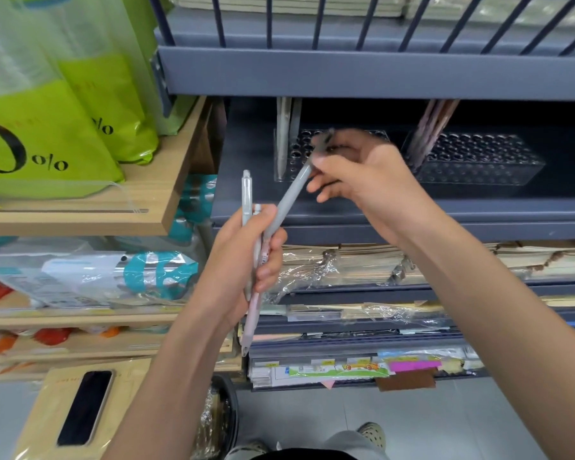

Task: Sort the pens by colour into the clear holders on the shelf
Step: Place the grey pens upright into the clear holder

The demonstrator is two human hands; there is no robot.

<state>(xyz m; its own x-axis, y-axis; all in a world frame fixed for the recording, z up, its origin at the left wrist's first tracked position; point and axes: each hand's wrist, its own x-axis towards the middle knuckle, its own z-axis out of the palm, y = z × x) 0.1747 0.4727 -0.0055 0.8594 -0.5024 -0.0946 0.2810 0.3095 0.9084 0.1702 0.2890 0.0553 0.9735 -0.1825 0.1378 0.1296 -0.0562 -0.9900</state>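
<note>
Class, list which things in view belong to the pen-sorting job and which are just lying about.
Job: grey pen pinched by right hand; bundled pens in left hand; left clear holder; right clear holder.
Lying about: green bags; wrapped paper stacks; pink sticky notes.

Matt grey metal shelf (379, 74), clear glossy plastic holders (478, 167), matt plastic pens (287, 200)

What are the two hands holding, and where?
The right hand pinches a grey pen near its top end. The left hand grips its lower end, together with a pale pen and a pink pen, around their middles.
</note>
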